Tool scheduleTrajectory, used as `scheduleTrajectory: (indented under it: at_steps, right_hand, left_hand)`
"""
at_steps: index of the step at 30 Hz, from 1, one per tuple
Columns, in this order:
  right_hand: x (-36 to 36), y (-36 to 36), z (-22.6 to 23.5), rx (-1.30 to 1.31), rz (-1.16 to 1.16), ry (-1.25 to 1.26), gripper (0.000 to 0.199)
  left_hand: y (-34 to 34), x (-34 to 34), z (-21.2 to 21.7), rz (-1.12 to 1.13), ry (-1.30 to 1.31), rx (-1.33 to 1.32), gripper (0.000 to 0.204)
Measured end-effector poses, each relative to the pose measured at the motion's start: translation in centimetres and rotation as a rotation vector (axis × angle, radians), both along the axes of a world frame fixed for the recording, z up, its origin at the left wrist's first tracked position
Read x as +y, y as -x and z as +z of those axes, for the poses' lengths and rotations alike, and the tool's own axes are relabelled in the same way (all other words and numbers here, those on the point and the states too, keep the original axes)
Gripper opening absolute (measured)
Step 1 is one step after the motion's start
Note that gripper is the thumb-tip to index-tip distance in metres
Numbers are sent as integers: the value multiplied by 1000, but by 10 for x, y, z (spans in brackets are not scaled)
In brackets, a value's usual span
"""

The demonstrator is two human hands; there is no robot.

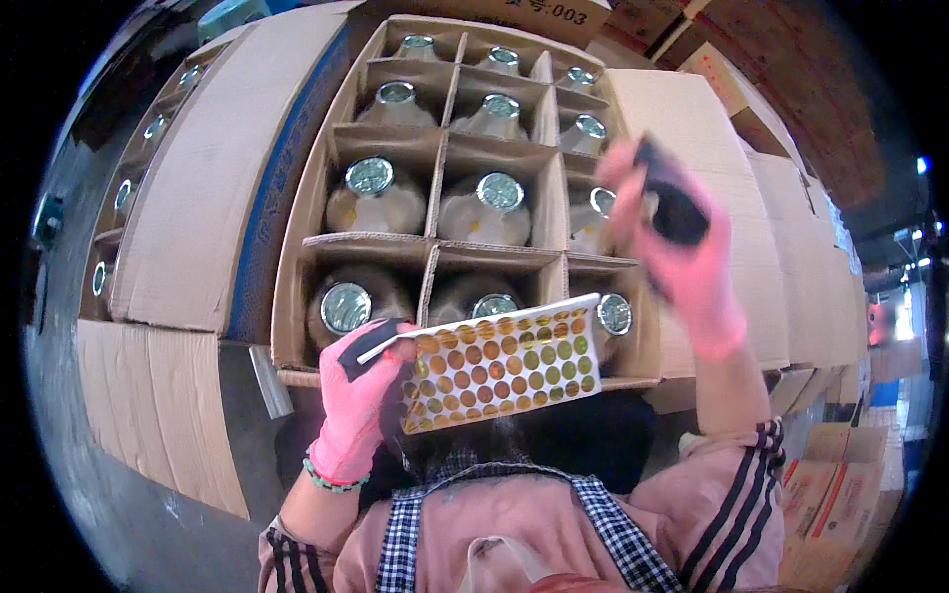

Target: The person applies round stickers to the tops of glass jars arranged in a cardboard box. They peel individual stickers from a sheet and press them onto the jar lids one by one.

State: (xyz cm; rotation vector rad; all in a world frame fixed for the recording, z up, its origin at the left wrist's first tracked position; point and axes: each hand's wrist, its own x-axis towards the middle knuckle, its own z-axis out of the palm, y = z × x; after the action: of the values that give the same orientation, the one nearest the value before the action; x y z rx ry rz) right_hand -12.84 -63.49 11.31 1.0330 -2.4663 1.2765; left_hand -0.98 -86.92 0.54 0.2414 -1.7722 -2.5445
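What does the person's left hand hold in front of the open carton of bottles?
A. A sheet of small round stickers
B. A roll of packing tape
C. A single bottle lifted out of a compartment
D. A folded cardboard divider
A: the left hand, in a pink glove, grips one end of a white sticker sheet covered in rows of small round gold stickers, held flat before the carton.

Round gold sticker sheet (502, 364) before divided brown carton (297, 237)
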Motion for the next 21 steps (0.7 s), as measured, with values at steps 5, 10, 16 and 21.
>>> scheduleTrajectory:
  at_steps: [5, 10, 16, 21]
  right_hand:
    - [66, 140, -48, 50, -439, -234, 25]
    - [56, 183, -98, 26, -521, -707, 27]
    - [46, 208, -113, -39, -544, -1037, 37]
    - [37, 212, -105, 44, -492, -1292, 38]
  left_hand:
    - [7, 5, 2, -16, 58, -22, 23]
    - [5, 4, 0, 1, 95, -33, 19]
    - [7, 2, -2, -47, 96, 1, 19]
    - [7, 2, 2, -39, 126, 26, 20]
